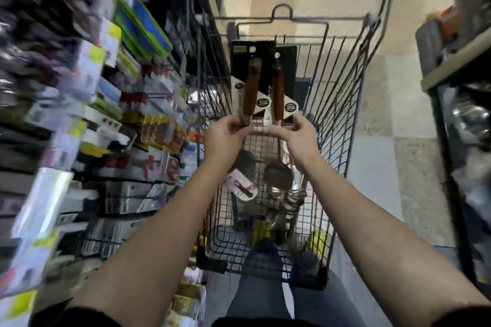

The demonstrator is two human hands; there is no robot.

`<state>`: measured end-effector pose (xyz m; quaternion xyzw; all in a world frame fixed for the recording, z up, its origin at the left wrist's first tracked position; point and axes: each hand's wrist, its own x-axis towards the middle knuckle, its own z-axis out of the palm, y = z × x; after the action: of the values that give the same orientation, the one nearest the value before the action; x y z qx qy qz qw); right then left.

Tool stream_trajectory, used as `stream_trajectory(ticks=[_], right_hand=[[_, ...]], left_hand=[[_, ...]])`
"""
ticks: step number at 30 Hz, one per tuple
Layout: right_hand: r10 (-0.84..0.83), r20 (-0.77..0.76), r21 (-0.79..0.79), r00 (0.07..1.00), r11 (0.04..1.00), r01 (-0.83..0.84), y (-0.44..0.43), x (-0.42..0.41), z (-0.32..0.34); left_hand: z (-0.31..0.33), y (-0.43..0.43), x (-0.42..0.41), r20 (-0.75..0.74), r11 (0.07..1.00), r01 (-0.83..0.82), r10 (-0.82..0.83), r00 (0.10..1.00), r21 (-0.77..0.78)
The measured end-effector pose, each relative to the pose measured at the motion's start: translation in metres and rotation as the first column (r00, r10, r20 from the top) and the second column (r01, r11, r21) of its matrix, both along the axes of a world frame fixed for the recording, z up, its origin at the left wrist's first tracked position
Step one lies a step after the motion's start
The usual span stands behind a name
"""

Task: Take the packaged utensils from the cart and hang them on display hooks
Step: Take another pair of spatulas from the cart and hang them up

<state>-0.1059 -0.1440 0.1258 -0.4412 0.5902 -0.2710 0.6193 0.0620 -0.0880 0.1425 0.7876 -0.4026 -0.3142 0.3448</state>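
Closest to the camera, two bare forearms reach forward over the cart (372, 66). The left hand (225, 138) has its fingers curled round the lower end of the left utensil (249, 90). The right hand (297, 138) pinches the lower end of the right utensil (278, 98) between thumb and fingers. Both utensils stand almost upright above the cart, side by side and close together. Each has a brown wooden handle, a pale label and a black card (288, 57) at the top. Under the hands, inside the cart, lie more utensils with dark heads (277, 175) and a pink pack (240, 188). To the left of the cart is the display wall (148, 114), full of packaged goods, but it is blurred and I cannot tell which hook is free.

I think these utensils are light and stiff, so one hand is enough for each. The wooden handle gives a firm, dry grip. The card looks thin and may bend or tear at its hanging hole, so it is not good to pull on it. Held at the bottom end, the top can swing; a grip higher on the handle, just below the card, would guide the hole onto a hook more surely
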Motion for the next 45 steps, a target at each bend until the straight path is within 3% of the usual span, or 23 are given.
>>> stream_trajectory(ticks=[8, 12, 19, 26, 31, 37, 45], right_hand=[[0.105, 0.003, -0.112, 0.994, 0.988, -0.104, 0.006, -0.018, 0.073], [0.124, 0.095, -0.141, 0.988, 0.984, -0.11, 0.016, -0.024, 0.111], [0.267, 0.178, -0.256, 0.947, 0.942, -0.218, 0.057, -0.047, 0.193], [0.504, 0.238, -0.37, 0.83, 0.837, -0.403, 0.109, -0.07, 0.239], [0.638, 0.29, -0.453, 0.713, 0.748, -0.485, 0.173, -0.049, 0.27], [0.775, 0.348, -0.504, 0.527, 0.629, -0.592, 0.272, -0.012, 0.297], [0.909, 0.345, -0.581, 0.235, 0.403, -0.707, 0.449, 0.01, 0.336]], left_hand=[[0.08, 0.026, -0.007, -0.11, 0.997, 0.011, -0.02, 0.994, -0.083], [0.11, 0.046, -0.019, -0.164, 0.994, -0.026, 0.009, 0.986, -0.104], [0.161, 0.094, -0.055, -0.18, 0.957, -0.217, 0.183, 0.966, -0.194], [0.218, 0.183, -0.093, -0.177, 0.866, -0.425, 0.389, 0.904, -0.265], [0.257, 0.272, -0.101, -0.195, 0.736, -0.577, 0.545, 0.815, -0.355], [0.293, 0.395, -0.106, -0.274, 0.515, -0.758, 0.722, 0.635, -0.4], [0.33, 0.594, -0.141, -0.24, 0.283, -0.831, 0.869, 0.433, -0.478]])
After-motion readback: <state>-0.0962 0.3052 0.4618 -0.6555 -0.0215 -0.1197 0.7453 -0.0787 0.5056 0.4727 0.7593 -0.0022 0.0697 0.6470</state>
